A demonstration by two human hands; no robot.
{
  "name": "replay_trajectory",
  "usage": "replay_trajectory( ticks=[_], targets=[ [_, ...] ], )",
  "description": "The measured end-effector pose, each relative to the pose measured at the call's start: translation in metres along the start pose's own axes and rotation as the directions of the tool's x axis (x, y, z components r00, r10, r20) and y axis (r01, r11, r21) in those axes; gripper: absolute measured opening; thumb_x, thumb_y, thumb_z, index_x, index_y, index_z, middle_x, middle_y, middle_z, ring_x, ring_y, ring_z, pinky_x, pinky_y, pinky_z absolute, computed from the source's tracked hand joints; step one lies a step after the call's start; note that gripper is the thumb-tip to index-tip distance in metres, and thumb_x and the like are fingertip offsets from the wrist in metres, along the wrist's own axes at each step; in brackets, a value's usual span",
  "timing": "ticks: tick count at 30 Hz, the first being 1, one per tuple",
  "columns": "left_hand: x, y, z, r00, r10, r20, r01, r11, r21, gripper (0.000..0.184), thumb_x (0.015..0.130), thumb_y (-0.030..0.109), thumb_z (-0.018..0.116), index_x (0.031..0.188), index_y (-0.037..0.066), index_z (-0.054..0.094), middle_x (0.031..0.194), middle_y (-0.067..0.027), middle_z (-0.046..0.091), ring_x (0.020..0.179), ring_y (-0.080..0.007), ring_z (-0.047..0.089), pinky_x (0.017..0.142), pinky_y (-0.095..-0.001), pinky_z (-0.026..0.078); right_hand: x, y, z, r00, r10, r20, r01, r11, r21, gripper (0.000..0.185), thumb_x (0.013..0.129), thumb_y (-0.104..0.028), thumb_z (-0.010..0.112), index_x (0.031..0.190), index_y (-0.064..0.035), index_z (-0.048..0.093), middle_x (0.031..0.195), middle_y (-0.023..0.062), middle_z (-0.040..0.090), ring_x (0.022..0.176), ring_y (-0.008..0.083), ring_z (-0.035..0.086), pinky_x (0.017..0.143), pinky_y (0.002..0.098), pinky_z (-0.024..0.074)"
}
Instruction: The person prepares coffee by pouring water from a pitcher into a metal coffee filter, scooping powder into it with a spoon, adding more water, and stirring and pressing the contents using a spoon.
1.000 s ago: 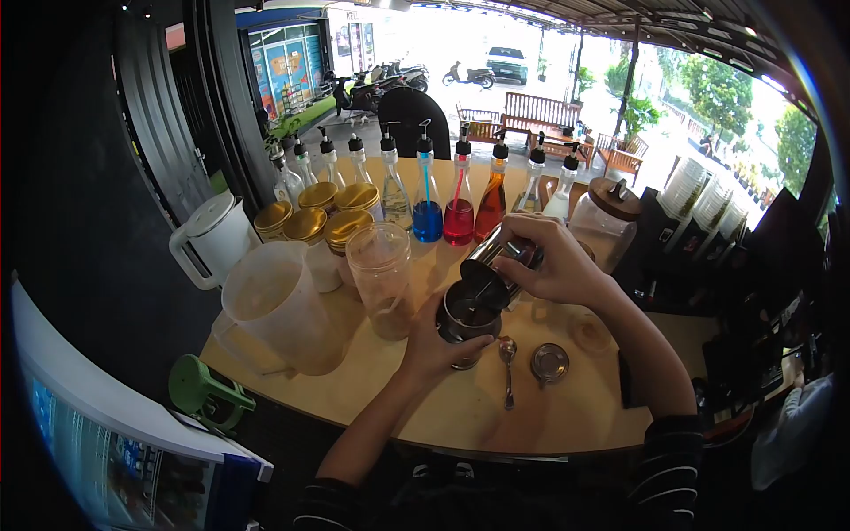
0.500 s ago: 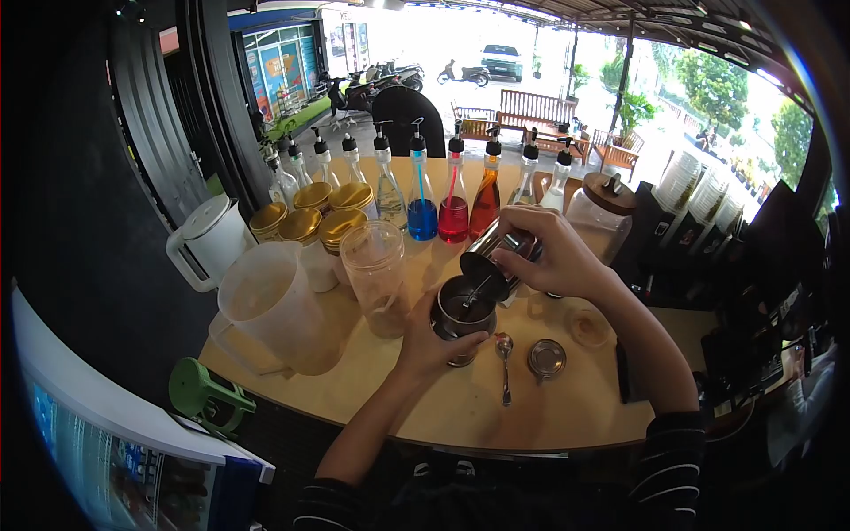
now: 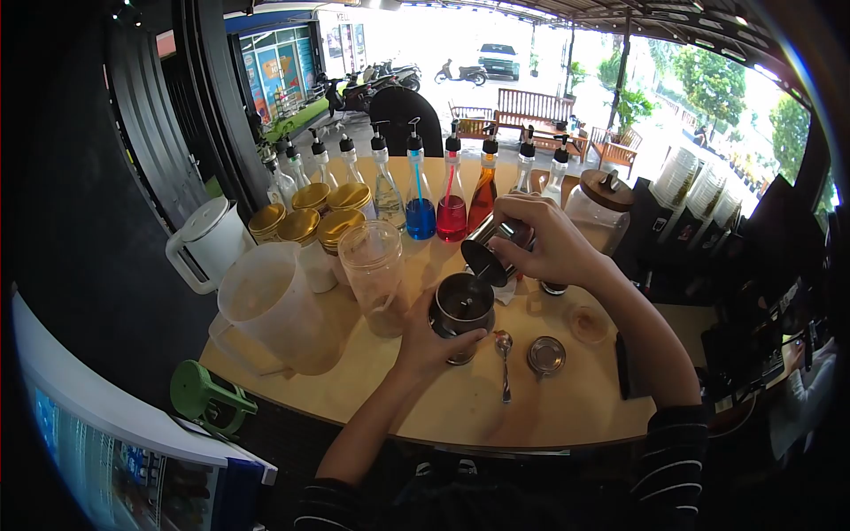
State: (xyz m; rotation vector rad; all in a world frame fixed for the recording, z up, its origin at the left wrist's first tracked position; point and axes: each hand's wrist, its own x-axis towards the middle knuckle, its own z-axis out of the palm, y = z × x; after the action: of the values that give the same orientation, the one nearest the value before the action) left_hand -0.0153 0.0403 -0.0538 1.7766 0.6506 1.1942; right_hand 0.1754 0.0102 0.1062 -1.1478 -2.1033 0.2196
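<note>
As we hold the jug [image 3: 506, 241] tipped, the cup [image 3: 464, 305] stands upright

Our right hand [image 3: 551, 237] has its fingers clamped on the jug, whose long axis slants from upper right to lower left, its mouth facing down toward the cup just below. Our left hand [image 3: 434, 343] has its fingers wrapped around the cup, mouth upward; whether its base touches the worktop [image 3: 443, 411], we cannot tell. Near the cup we see a spoon [image 3: 505, 358], handle toward us, and a round metal piece [image 3: 546, 356]. Pump bottles [image 3: 452, 217] line the far side; a plastic pitcher [image 3: 285, 323] stands leftward. Outside, benches [image 3: 536, 112] and scooters [image 3: 460, 74] stand in daylight.
</note>
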Motion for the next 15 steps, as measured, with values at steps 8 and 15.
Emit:
replay_trajectory(
  ticks=[8, 15],
  targets=[
    [0.0, 0.001, 0.001, 0.998, 0.049, -0.027, -0.049, 0.999, 0.006, 0.072, 0.059, 0.025, 0.088, 0.118, 0.0, 0.054, 0.108, -0.0123, 0.065, 0.102, -0.0215, 0.064, 0.091, -0.0346, 0.049, 0.002, 0.0, 0.006, 0.999, -0.026, -0.032, 0.026, 1.0, 0.007, 0.016, 0.078, -0.007, 0.065, 0.081, 0.0007, 0.051, 0.063, 0.0068, 0.045, 0.055, 0.0173, 0.045, 0.054, 0.0324, 0.0407],
    [0.0, -0.005, 0.003, 0.997, 0.065, -0.05, -0.064, 0.997, 0.032, 0.074, 0.058, 0.026, 0.088, 0.119, 0.0, 0.054, 0.108, -0.0127, 0.065, 0.102, -0.0217, 0.064, 0.092, -0.035, 0.049, -0.011, 0.011, 0.006, 0.989, 0.051, -0.138, -0.04, 0.996, 0.082, 0.02, 0.083, -0.01, 0.068, 0.084, -0.0003, 0.05, 0.065, 0.0017, 0.048, 0.057, 0.0073, 0.043, 0.052, 0.0261, 0.0381]
  ],
)
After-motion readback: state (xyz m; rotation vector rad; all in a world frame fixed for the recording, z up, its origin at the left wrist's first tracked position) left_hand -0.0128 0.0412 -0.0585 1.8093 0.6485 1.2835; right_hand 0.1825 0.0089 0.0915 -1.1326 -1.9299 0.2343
